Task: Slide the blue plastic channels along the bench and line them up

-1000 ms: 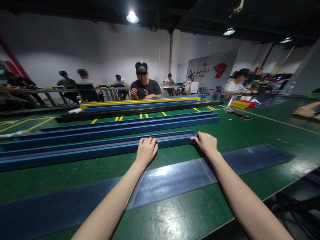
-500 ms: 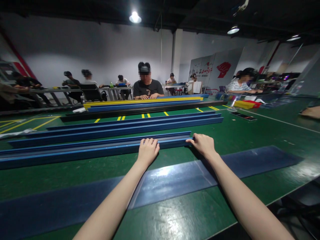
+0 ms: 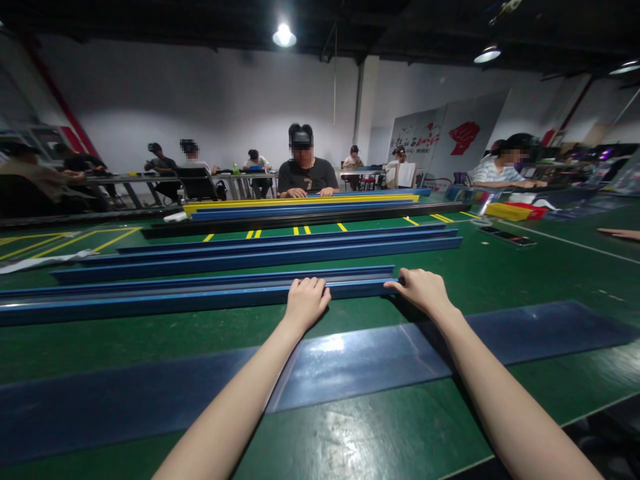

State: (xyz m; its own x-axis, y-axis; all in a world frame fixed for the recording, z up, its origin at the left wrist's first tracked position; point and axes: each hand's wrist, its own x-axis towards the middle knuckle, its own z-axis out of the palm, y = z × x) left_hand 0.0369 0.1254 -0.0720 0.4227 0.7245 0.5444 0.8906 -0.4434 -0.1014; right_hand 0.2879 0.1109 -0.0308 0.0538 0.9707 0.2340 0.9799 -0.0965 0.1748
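A long blue channel rail (image 3: 175, 297) lies across the green table (image 3: 350, 427) in front of me. My left hand (image 3: 306, 303) grips its near wall, fingers curled over the top edge. My right hand (image 3: 423, 291) holds the rail's right end, fingers wrapped over it. A flat dark blue strip (image 3: 350, 363) lies on the table under my forearms, closer to me than the rail.
Two more long blue rails (image 3: 260, 250) lie farther back, then a black, blue and yellow stack (image 3: 300, 207). A person in a black shirt (image 3: 306, 175) sits behind that stack. Other people sit at tables left, right and behind. A yellow and red tray (image 3: 515, 211) stands at right.
Both hands keep their grip on the blue rail. The view has swung a little, so the rail and hands sit slightly farther right and lower in the picture.
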